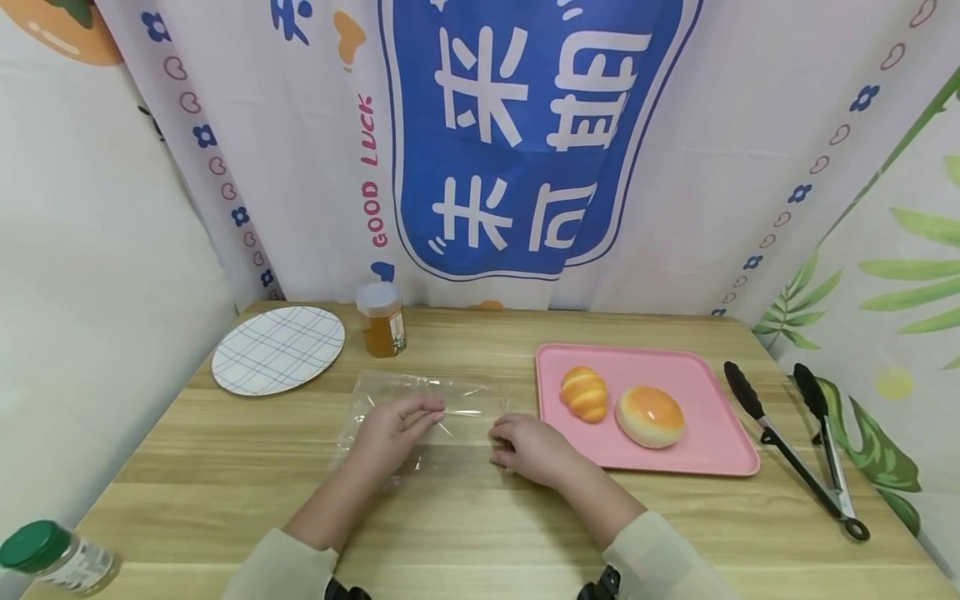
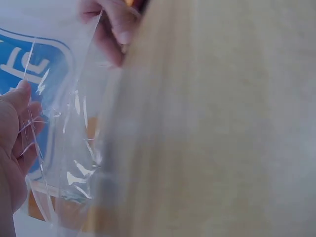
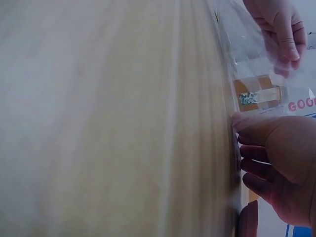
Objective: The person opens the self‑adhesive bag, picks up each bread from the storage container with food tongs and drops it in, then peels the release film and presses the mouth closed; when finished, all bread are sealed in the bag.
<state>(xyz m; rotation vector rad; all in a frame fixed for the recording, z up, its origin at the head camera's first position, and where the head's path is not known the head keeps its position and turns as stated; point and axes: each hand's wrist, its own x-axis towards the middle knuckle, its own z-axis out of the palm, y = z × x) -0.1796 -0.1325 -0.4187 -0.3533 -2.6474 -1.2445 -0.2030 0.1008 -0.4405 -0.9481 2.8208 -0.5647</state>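
A clear plastic bag [image 1: 465,400] is stretched out between my two hands, low over the wooden table. My left hand [image 1: 390,435] pinches the film on its left part, thumb against fingertips; in the left wrist view the glossy, creased bag [image 2: 74,128] runs past these fingers. At the right end my right hand [image 1: 534,448] grips the bag's edge between thumb and fingers. The right wrist view shows the right hand [image 3: 284,163] at that edge, with the left hand [image 3: 281,32] beyond, behind see-through film.
To the right, a pink tray [image 1: 705,450] holds a croissant [image 1: 584,394] and a round bun [image 1: 651,416]. Tongs [image 1: 802,462] lie beside it. An amber jar [image 1: 383,325] and checked plate [image 1: 277,350] stand at the back left. A green-lidded shaker [image 1: 60,557] sits front left.
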